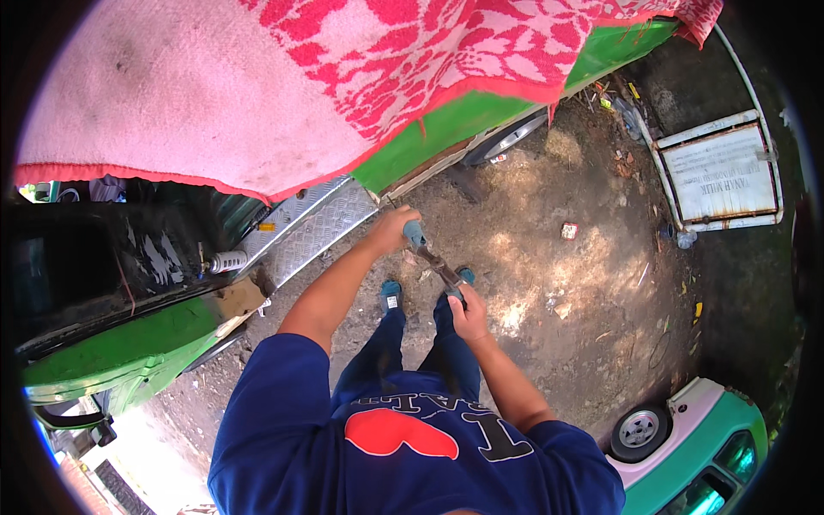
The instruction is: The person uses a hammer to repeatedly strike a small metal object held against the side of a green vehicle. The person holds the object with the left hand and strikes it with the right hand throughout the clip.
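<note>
Left hand [396, 230]: fingers were closed round one teal end
Right hand [469, 314]: fingers gripped the dark end
Tool [440, 266]: one, spanned both hands above the ground [506, 232]
Shoes [390, 296]: two, stood below

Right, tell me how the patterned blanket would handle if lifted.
The patterned blanket is likely floppy: it drapes over the green panel in folds. Probably not slippery, since its surface looks fuzzy. Possibly bulky, given its wide spread.

A dark, teal-ended tool [439, 264] is held aslant.
</note>
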Available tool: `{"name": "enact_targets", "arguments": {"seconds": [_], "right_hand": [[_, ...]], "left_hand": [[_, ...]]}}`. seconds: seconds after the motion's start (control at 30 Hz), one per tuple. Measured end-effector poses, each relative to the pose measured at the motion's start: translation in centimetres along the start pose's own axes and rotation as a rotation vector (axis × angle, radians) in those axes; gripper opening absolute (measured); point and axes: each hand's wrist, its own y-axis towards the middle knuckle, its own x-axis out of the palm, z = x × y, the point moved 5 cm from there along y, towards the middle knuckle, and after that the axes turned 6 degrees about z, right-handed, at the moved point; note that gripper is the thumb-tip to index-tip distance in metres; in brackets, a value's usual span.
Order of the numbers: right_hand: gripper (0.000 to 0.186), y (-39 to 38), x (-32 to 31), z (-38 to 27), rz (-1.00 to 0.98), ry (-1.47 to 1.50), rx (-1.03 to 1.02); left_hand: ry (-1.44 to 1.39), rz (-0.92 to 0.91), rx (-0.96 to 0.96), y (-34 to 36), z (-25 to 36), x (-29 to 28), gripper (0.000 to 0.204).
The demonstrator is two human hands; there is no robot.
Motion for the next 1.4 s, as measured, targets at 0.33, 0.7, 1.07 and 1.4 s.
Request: {"name": "enact_targets", "arguments": {"seconds": [0.33,0.7,1.07,1.4], "right_hand": [[0.033,1.0,1.7,0.6,0.003,-0.103,0.085],[0.030,2.8,1.9,-0.5,-0.053,-0.080,0.164],[0.031,0.4,0.4,1.0,0.037,0.091,0.296],[0.031,0.4,-0.2,0.7,0.049,0.069,0.292]], "left_hand": [[-0.008,-0.006,-0.036,0.8,0.0,-0.9,0.039],[-0.030,0.080,-0.026,1.3,-0.4,-0.9,0.042],[-0.015,0.060,-0.024,1.4,1.7,-1.0,0.041],[0.054,0.012,-0.024,1.7,1.1,-0.2,0.037]]}}
